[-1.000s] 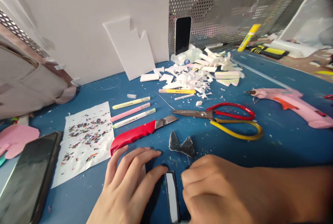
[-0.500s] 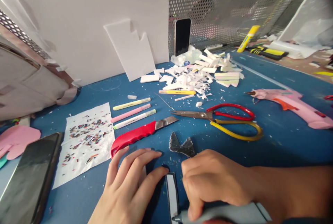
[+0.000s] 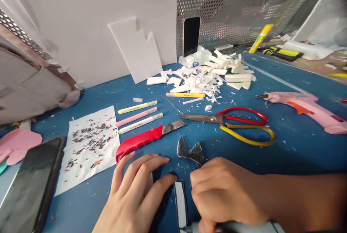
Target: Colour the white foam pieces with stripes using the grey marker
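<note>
My right hand (image 3: 230, 193) is closed around a grey marker (image 3: 244, 227), its dark tip at the near end of a narrow white strip (image 3: 181, 204). Black lines run along the strip's edges. My left hand (image 3: 135, 193) lies with spread fingers on the table, its thumb tip at the strip's far end; a bit of something white shows under the palm. Just beyond both hands lies a small black bow-tie-shaped piece (image 3: 190, 151). A red-handled knife (image 3: 143, 139) rests at my left fingertips, its blade pointing right.
Scissors (image 3: 227, 121) lie beyond my right hand, with a pink glue gun (image 3: 306, 108) to their right. White scraps (image 3: 200, 77) are heaped behind. Several pens (image 3: 138, 116), a paper with colourful bits (image 3: 89, 150) and a phone (image 3: 32, 186) are on the left.
The marker and my right hand have moved slightly nearer to me along the strip. My left hand stays in place on the table.
</note>
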{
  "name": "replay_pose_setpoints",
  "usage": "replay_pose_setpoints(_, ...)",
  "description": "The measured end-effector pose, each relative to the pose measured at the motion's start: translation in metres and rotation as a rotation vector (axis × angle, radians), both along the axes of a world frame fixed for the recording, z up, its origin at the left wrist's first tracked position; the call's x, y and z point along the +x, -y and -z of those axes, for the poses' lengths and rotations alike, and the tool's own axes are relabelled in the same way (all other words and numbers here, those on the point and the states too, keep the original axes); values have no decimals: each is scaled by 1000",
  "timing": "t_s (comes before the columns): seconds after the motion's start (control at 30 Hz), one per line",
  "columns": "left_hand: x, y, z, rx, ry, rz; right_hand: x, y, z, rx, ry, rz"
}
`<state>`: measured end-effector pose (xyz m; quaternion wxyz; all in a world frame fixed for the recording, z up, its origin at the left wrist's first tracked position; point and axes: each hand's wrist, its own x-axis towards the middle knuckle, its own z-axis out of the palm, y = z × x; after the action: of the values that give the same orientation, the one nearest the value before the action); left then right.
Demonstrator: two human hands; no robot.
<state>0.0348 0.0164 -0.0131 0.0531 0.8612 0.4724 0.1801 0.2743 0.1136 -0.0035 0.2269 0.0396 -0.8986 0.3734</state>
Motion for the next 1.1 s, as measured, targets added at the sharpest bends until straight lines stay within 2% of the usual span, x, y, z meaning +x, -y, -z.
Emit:
replay_pose_setpoints(0.2,6,0,1,55,9,-46,0,2,-1,-61,-19,57)
replay_pose_setpoints(0.37,8,0,1,74,-23,-2,1,2,5,-66,-118,17)
replay_pose_setpoints(0.47,6,0,-2,65,-64,9,1,2,5,-62,-164,48)
replay_pose_setpoints(0.6,4,0,-6,76,-20,3,-1,4,2,-78,-174,120)
replay_pose_setpoints(0.73,11,1,-9,57,28,-11,-1,5,1,-86,-177,104)
replay_pose_setpoints(0.93,19,0,-14,5,276,-57,0,4,2,4,-182,90)
replay_pose_setpoints(1.0,18,0,-13,-8,283,-47,0,5,2,54,-185,116)
replay_pose_setpoints(1.1,14,1,-12,-38,192,-5,-1,10,-1,66,-163,167)
